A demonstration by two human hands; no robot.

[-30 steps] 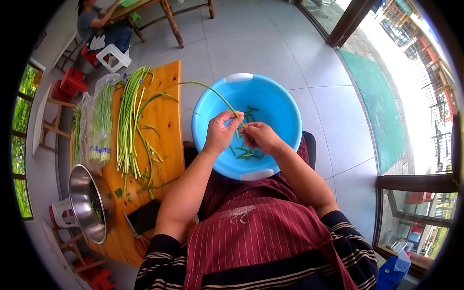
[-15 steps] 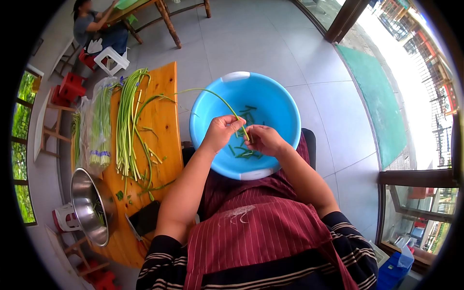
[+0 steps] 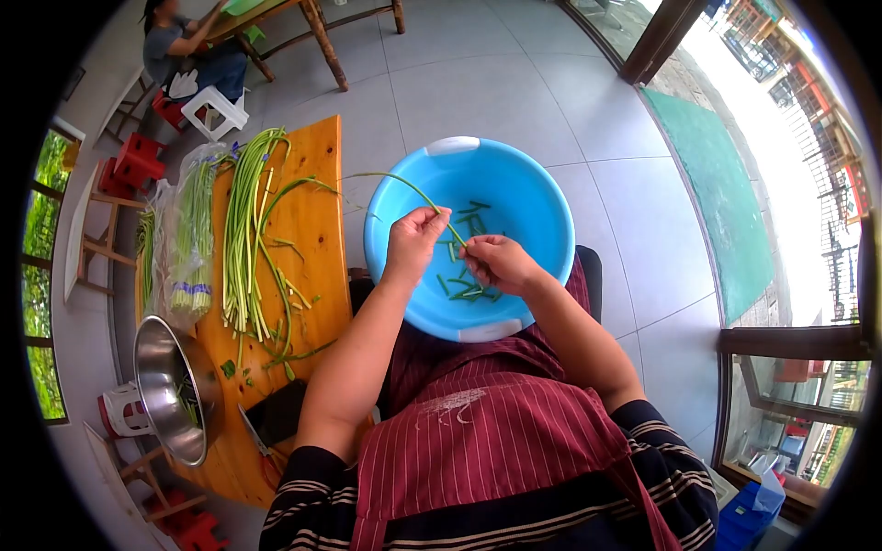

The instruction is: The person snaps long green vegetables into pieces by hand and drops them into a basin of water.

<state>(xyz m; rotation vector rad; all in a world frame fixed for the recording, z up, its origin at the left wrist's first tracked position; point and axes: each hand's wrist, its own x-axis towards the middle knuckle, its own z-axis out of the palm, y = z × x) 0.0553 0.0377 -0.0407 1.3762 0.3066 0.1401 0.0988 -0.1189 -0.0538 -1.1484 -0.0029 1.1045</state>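
Note:
A long green stem (image 3: 404,181) arches over a light-blue basin (image 3: 390,285). My left hand (image 3: 416,241) pinches it above the basin. To the right, my right hand (image 3: 499,261) has its fingers closed on the stem's lower end. Short cut stem pieces (image 3: 469,292) lie on the basin's bottom. On the wooden bench (image 3: 317,230) to the left rests a loose bunch of long green stems (image 3: 243,239), with bagged stems (image 3: 191,239) beside it.
A steel bowl (image 3: 147,367) and scissors (image 3: 262,441) beside a dark object (image 3: 278,411) are on the bench. Another person (image 3: 188,50) sits at a table (image 3: 262,14) at upper left, near a white stool (image 3: 216,112). Glass doors stand at right.
The stem is shorter beyond my left hand than a second ago. My left hand moved slightly away from my right, after the two were close together.

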